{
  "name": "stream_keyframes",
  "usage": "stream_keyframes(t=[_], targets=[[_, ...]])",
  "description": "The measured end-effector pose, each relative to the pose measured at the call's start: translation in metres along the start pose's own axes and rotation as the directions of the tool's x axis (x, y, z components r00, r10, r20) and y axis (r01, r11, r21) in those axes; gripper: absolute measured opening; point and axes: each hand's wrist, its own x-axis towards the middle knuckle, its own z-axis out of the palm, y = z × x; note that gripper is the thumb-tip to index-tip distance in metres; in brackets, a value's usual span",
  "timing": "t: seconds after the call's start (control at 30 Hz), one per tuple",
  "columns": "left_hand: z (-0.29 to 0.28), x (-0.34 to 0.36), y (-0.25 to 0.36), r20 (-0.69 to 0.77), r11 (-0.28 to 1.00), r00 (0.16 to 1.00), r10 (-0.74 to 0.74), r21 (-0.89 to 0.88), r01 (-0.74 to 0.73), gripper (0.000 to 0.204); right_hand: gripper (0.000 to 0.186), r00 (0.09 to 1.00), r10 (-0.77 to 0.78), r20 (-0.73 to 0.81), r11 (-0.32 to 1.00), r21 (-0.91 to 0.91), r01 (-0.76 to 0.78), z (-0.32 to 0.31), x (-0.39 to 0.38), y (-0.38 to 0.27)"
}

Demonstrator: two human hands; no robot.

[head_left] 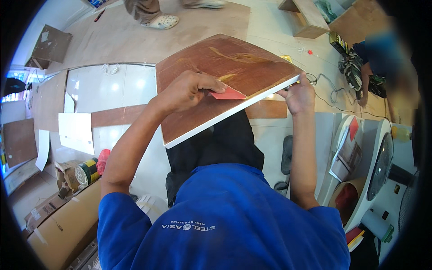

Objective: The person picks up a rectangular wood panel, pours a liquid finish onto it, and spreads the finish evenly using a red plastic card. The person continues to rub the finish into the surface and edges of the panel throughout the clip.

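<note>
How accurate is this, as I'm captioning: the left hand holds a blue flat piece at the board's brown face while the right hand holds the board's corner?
The colour is wrong: the flat piece in the left hand is red, not blue, as the head view shows. The rest stands.

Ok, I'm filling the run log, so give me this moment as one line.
left hand: holds red flat piece against brown board | right hand: grips board's white edge at right corner
</note>
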Motion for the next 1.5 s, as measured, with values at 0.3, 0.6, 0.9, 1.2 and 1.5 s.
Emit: stream_keyframes(t=[0.3, 0.6, 0.9, 1.2, 1.5], targets=[[-0.014, -0.066, -0.011, -0.068, 0.999, 0.998, -0.017, -0.044, 0.014, 0.063, 0.049, 0.995, 0.028, -0.091, 1.0, 0.016, -0.027, 0.007, -0.001, -0.007], [-0.021, -0.124, -0.02, -0.133, 0.995, 0.988, -0.079, -0.069, 0.07, 0.059, 0.044, 0.983, 0.048, -0.179, 0.999, -0.011, -0.051, 0.007, -0.002, -0.009], [-0.031, -0.155, -0.016, -0.145, 0.978, 0.982, -0.117, -0.189, 0.089, 0.055, 0.042, 0.967, 0.081, -0.243, 0.997, 0.005, -0.082, 0.022, -0.005, -0.014], [-0.034, -0.179, -0.004, -0.178, 0.976, 0.963, -0.2, -0.126, 0.179, 0.046, 0.044, 0.968, 0.072, -0.241, 0.997, -0.019, -0.079, 0.023, 0.0, -0.017], [-0.048, -0.172, 0.011, -0.179, 0.963, 0.947, -0.266, -0.103, 0.251, 0.044, 0.047, 0.985, 0.097, -0.14, 0.995, -0.023, -0.102, 0.006, 0.017, -0.02]])
